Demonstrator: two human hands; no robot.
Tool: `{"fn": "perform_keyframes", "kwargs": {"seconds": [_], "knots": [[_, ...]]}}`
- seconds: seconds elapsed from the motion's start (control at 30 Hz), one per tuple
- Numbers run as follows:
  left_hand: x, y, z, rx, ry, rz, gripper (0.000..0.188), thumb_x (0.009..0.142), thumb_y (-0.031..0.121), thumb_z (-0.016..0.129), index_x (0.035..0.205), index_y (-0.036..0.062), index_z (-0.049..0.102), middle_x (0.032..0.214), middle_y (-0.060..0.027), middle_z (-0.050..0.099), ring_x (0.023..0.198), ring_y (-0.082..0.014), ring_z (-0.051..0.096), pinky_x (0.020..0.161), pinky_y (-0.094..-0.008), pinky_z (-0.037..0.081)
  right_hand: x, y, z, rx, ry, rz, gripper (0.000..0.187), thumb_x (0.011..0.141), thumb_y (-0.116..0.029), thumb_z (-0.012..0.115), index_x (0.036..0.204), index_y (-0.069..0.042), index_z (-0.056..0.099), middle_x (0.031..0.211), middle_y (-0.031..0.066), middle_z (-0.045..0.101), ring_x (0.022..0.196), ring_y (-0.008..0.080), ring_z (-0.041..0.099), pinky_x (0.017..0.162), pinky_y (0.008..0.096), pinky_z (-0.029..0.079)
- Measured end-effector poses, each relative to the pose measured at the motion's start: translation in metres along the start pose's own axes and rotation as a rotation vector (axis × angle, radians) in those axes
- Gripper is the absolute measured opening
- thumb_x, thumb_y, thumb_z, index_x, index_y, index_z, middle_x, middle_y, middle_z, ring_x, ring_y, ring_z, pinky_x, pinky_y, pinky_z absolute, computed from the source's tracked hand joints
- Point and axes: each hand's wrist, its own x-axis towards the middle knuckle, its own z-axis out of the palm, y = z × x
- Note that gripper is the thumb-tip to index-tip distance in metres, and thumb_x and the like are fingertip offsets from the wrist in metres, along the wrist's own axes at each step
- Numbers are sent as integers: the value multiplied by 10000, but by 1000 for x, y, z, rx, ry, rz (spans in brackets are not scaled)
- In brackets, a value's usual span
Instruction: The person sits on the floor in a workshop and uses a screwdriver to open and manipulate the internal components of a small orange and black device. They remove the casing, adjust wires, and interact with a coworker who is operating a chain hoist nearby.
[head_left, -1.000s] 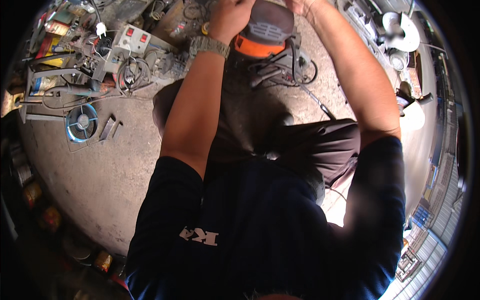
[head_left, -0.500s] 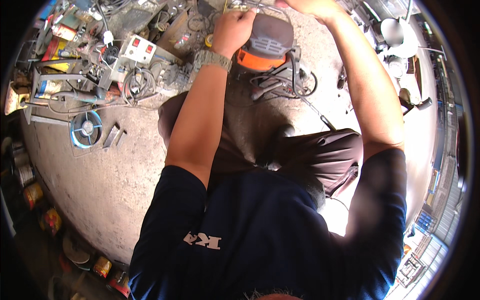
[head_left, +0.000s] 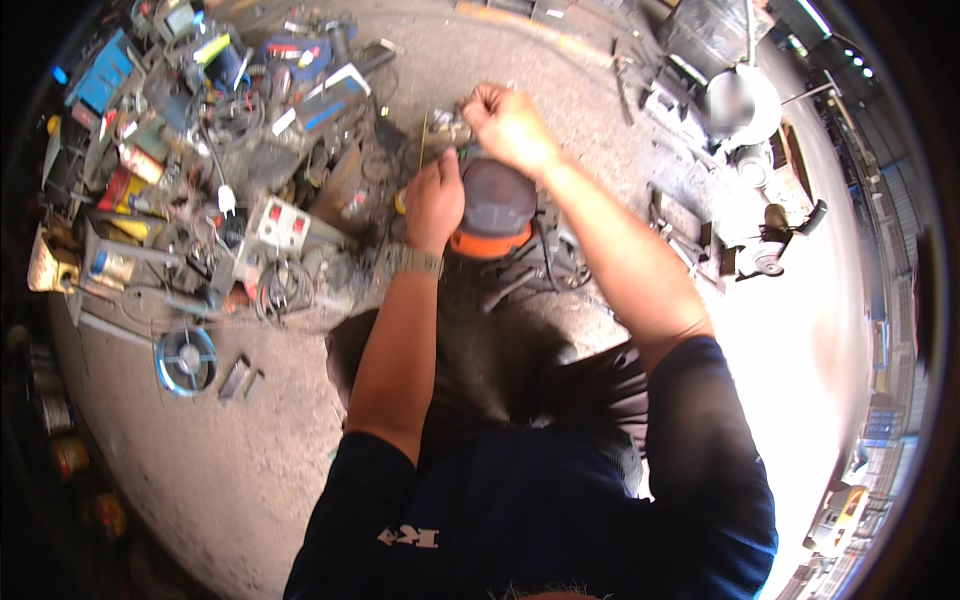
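Observation:
A power machine with a rounded grey cover and an orange band (head_left: 497,205) stands on the floor in front of my knees. My left hand (head_left: 436,205), with a watch at the wrist, is at its left side. Those fingers are bent and pressed together; what they hold, if anything, is hidden. Beyond the machine, my right hand (head_left: 508,125) is closed in a pinch, its contents too small to make out. Small shiny metal parts (head_left: 450,125) lie between the hands. A thin yellow strip (head_left: 423,140) stands out just beyond my left hand.
At left lies a heap of tools, cables and scrap, with a white switch box (head_left: 280,226) and a blue-rimmed spool (head_left: 186,361). An angle grinder (head_left: 765,255) lies at right, near a round silvery metal piece (head_left: 742,105). Dark cable runs beside the machine.
The view has shifted, showing more floor beyond the machine. My right hand has come in from the right, closer to my left, and its fingers are now pinched together.

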Motion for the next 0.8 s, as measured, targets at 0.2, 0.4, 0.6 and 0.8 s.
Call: {"fn": "perform_keyframes", "kwargs": {"seconds": [0.2, 0.4, 0.6, 0.8], "knots": [[2, 13, -8, 5, -51, -94, 468, 1090, 328, 461, 921, -38, 699, 930, -310, 692, 902, -533, 633, 787, -597, 483, -4, -18, -7, 314, -6, 311, 196, 1009, -195, 657, 985, -5, 698, 812, 185, 736, 689, 307, 733, 696, 408, 580], [2, 25, -12, -49, -101, -146, 469, 1086, 335, 480, 941, -47, 711, 914, -311, 688, 875, -528, 636, 765, -573, 494, -28, -2, -30, -298, 152, -545, 269, 959, -286, 764, 939, -26, 696, 856, 134, 736, 725, 365, 700, 676, 440, 564], [-1, 10, -3, -8, 9, -56, 481, 1083, 357, 501, 908, -37, 713, 841, -299, 674, 805, -521, 636, 704, -570, 479, -28, -30, -25, -371, -53, -192, 371, 950, -370, 727, 869, -10, 691, 853, 187, 733, 844, 422, 705, 776, 522, 552], [0, 25, -17, -51, -95, -188, 487, 1049, 398, 587, 880, -41, 711, 823, -299, 663, 798, -515, 634, 683, -546, 477, -29, -30, -28, -166, -135, -73, 365, 1013, -378, 687, 1020, -16, 730, 929, 169, 757, 858, 331, 732, 799, 456, 570]]}}
